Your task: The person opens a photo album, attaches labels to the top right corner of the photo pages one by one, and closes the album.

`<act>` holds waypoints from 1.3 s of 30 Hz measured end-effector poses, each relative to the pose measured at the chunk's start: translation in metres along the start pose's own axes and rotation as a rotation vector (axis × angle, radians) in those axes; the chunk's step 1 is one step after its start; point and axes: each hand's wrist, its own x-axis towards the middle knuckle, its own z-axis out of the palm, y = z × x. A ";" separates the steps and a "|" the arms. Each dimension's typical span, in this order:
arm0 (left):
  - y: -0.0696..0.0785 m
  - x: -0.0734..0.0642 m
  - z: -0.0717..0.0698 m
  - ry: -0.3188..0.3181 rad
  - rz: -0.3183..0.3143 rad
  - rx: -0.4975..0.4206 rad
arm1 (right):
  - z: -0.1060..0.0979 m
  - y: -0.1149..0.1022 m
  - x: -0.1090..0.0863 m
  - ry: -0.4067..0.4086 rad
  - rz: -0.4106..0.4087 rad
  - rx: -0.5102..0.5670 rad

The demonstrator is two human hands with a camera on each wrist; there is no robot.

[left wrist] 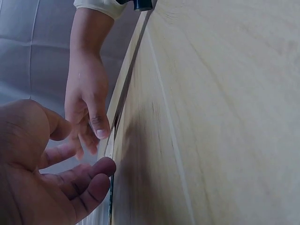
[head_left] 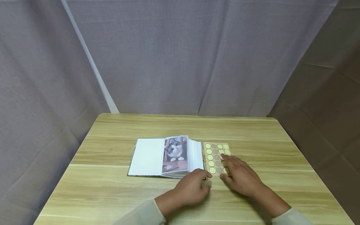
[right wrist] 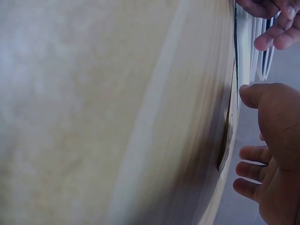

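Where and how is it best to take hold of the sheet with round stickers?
Probably take the sticker sheet by its near right corner, coming from the right with the right hand, thumb underneath. It is thin and lies nearly flat, but its near edge seems slightly raised in the right wrist view. The open photo album lies close on its left, leaving little room.

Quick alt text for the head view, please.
A person's bare right hand covers part of a tan rectangular sheet of yellow circles, while the bare left hand is by the near right corner of an open, white-paged book showing a grey-and-white cat photo. Sheet and book lie on a pale wood-grain table.
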 end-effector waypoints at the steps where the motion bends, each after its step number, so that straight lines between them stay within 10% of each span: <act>1: 0.000 0.000 0.000 -0.001 -0.005 -0.005 | 0.000 0.000 0.000 -0.001 0.000 -0.001; 16: 0.002 0.009 0.007 0.008 -0.108 -0.157 | 0.002 0.004 0.001 0.000 0.012 -0.016; 39: 0.009 0.018 0.012 0.001 -0.173 -0.108 | 0.004 0.010 0.000 -0.007 0.002 -0.033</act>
